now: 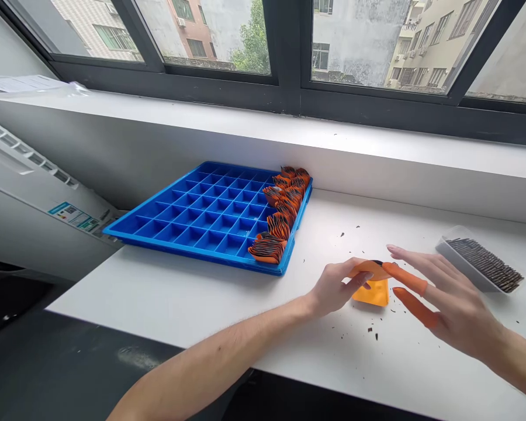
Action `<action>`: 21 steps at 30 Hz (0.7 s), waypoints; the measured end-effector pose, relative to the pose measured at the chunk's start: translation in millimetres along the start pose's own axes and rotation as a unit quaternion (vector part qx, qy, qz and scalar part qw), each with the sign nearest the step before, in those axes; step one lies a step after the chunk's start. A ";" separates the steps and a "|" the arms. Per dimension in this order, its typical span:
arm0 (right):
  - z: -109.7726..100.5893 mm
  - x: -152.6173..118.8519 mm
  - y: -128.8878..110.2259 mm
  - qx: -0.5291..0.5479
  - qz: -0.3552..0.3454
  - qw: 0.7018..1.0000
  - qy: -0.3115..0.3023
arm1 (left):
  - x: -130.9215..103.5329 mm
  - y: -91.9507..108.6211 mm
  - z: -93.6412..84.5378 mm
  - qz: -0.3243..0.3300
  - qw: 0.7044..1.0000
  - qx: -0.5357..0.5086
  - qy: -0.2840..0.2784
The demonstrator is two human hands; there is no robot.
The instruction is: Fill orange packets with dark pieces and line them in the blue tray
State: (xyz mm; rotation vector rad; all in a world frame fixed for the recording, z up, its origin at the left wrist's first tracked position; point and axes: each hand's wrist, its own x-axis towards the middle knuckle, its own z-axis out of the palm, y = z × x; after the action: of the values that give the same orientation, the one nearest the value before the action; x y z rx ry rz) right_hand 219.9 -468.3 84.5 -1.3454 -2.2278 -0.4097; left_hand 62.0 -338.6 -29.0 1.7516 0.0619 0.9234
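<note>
My left hand [339, 286] pinches a thin, rounded orange piece [363, 268] with a black patch at its far edge. My right hand [453, 298] is beside it, fingers spread. Orange finger cots cover its thumb and index finger, and the index fingertip is at the piece's black edge. Just beneath both hands sits a small yellow-orange square dish [372, 294], partly hidden by the left hand and the piece. A clear plastic box [477, 260] full of thin dark strips lies beyond my right hand, which overlaps its near side.
A blue compartment tray [193, 251] stands on the white table [193, 298] at left centre. Bunches of orange-and-black pieces [284, 204] fill compartments along its right side. Small dark scraps [376, 336] lie scattered around the dish. Behind runs a white window ledge [245, 126].
</note>
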 end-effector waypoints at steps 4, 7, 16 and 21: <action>-2.4 -0.6 -3.5 0.031 0.051 0.997 -0.044 | 1.2 -0.1 -2.5 0.090 0.992 0.084 -0.030; -5.2 -2.0 -3.1 0.036 0.080 0.990 -0.111 | 2.9 2.3 -3.6 0.103 0.985 0.135 -0.036; -2.4 4.5 3.4 0.081 0.061 0.982 -0.161 | -0.7 -3.8 -2.1 0.033 0.980 0.174 -0.087; 11.2 -1.6 -4.6 0.161 0.131 0.975 -0.080 | 0.5 0.3 -0.9 0.017 0.997 0.064 -0.028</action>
State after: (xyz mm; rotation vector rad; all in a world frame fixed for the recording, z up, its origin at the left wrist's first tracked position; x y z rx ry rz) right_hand 213.6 -466.0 74.3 -1.5043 -2.0859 0.1545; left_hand 61.7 -337.8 -28.4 1.9007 0.0555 0.9104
